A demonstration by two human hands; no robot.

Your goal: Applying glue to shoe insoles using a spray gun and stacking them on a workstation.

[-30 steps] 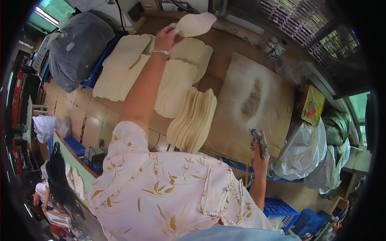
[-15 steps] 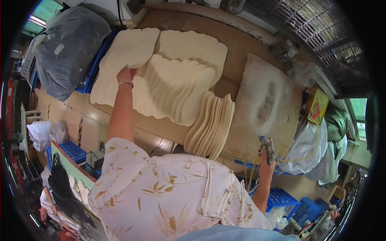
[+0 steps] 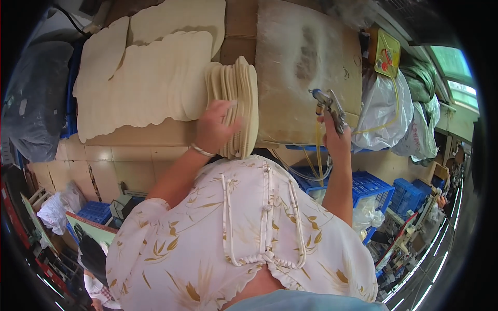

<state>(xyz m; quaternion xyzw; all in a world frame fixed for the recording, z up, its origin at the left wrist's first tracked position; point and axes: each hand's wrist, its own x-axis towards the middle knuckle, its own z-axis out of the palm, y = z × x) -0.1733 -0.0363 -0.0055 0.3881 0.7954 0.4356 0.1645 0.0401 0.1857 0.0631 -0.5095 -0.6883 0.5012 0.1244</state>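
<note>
My left hand [image 3: 217, 128], slightly blurred and with its fingers apart, is at the left side of a stack of cream insole-shaped pieces [image 3: 250, 98] standing on edge. Whether the fingertips press on the pieces is hard to tell. In my right hand [image 3: 337, 136] is a metal spray gun [image 3: 332, 108] with a blue tip, held above the near right part of a cardboard sheet [image 3: 275, 122]. A yellowish hose [image 3: 373, 127] runs from the gun. Left of the stack, overlapping rows of the same flat cream pieces [image 3: 140, 85] cover the table.
The cardboard has a whitish coated patch with a dark middle. Beyond its right edge are a yellow tray [image 3: 389, 52] and white plastic bags [image 3: 381, 109]. A large dark plastic bag [image 3: 36, 98] stands at far left. Blue crates [image 3: 371, 189] sit below the table at right.
My left hand has moved right and nearer, from the flat overlapping pieces to the standing stack. My right hand still holds the spray gun, now raised a little. The whole view has shifted.
</note>
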